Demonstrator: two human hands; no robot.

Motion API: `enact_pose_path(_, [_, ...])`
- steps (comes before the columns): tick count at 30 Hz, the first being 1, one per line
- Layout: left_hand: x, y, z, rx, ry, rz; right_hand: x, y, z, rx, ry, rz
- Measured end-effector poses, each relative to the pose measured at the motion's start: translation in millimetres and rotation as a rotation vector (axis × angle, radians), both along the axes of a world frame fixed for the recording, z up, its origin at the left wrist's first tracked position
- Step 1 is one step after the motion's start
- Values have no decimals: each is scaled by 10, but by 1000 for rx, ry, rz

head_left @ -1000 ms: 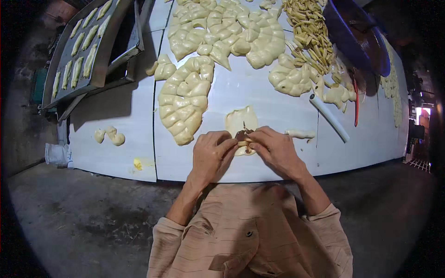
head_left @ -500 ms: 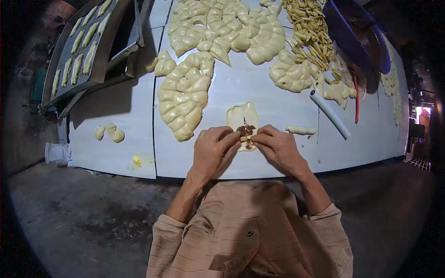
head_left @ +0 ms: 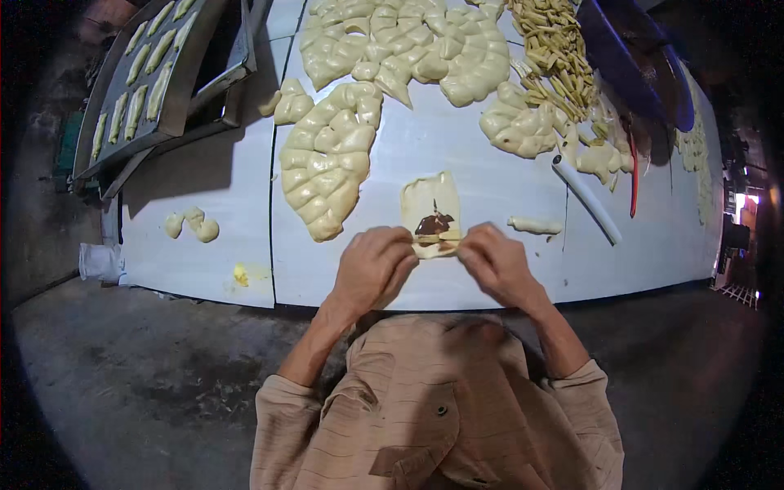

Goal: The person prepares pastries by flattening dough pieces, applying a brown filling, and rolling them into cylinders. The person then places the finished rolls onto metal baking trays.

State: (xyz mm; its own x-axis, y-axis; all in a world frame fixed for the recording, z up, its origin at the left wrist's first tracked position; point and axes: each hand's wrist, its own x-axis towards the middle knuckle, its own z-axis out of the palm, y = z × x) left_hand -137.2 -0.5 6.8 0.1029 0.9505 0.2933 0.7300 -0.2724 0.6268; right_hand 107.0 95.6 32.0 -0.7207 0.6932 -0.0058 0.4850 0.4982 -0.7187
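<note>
Left hand [head_left: 377,265] and right hand [head_left: 496,263] flank the dough sheet [head_left: 429,194] as I watch remotely, fingers bent and thumbs drawn in at its two side edges; whether they truly pinch it I cannot tell. I see the sheet on the white table [head_left: 621,261], its long axis running away up the surface, its near end between the fingertips. Crosswise on it lies a pale strip [head_left: 447,236], on the near side of the dark filling [head_left: 433,224], neither hand clearly nearer
</note>
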Motion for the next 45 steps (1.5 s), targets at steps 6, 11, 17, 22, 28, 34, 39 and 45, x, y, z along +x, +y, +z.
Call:
enact_pose_path(6, [37,183,144,-123,-139,291,-215,100,62,-128,-51,-309])
enact_pose_path(11, [-12,144,106,-157,-77,207,-121,111,-31,56,-184,-173])
enact_pose_path(17, [-25,182,301,-174,65,37,-147,98,18,249,-117,91])
enact_pose_path(22, [-21,281,173,-105,13,32,-212,251,-182,331,-36,171])
enact_pose_path(28, [-24,399,137,-282,-97,227,-383,330,-65,122,-187,-82])
enact_pose_path(34, [1,325,156,-181,-187,249,-255,311,-47,362,13,46])
enact_pose_path(39, [-28,347,155,-30,102,97,-192,365,-215,506,-25,93])
enact_pose_path(45, [-43,383,101,-23,106,115,-297,415,-190,407,-12,-43])
